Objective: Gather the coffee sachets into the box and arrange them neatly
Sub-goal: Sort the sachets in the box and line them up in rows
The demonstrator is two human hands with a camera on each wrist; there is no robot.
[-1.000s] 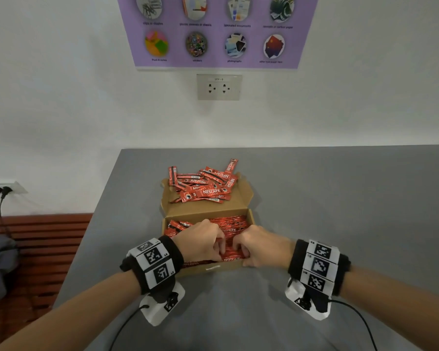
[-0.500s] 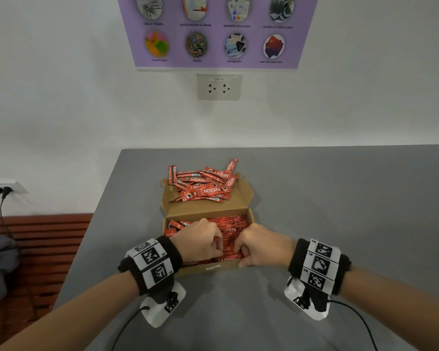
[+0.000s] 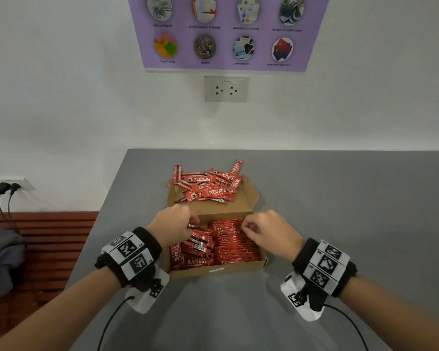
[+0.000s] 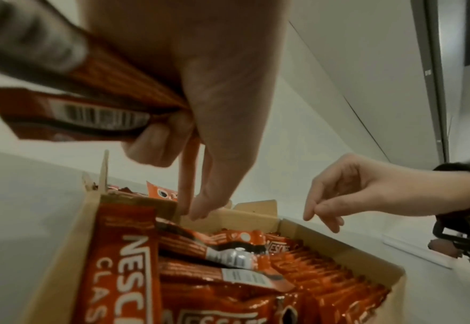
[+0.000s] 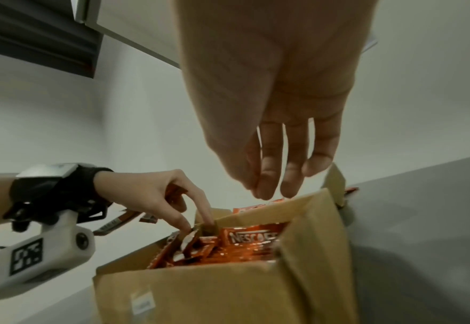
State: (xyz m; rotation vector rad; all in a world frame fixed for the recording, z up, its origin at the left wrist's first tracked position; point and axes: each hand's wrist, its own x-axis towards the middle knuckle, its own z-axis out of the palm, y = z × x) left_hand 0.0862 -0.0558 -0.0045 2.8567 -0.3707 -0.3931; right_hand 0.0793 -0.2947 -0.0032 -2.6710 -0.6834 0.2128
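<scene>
An open cardboard box [image 3: 213, 271] stands on the grey table, holding red Nescafe sachets [image 3: 236, 247]: a neat row on its right side, looser ones on its left. More loose sachets [image 3: 208, 188] lie piled on the folded-back lid [image 3: 250, 201]. My left hand [image 3: 178, 222] is over the box's far left corner. It grips a few sachets [image 4: 84, 114] between thumb and fingers, while its index finger [image 4: 185, 193] points down at the back wall. My right hand [image 3: 259, 228] hovers over the box's far right with its fingers [image 5: 272, 171] hanging loose and empty.
The table's left edge [image 3: 96, 224] drops off to a wooden slatted bench [image 3: 48, 239] with a grey bag [image 3: 0, 259]. Bare table [image 3: 352, 211] stretches to the right of the box. The wall with a socket [image 3: 226, 88] rises behind the table.
Both hands have moved from the near end of the box toward its far end and spread apart. The left hand has come up with a few sachets in it.
</scene>
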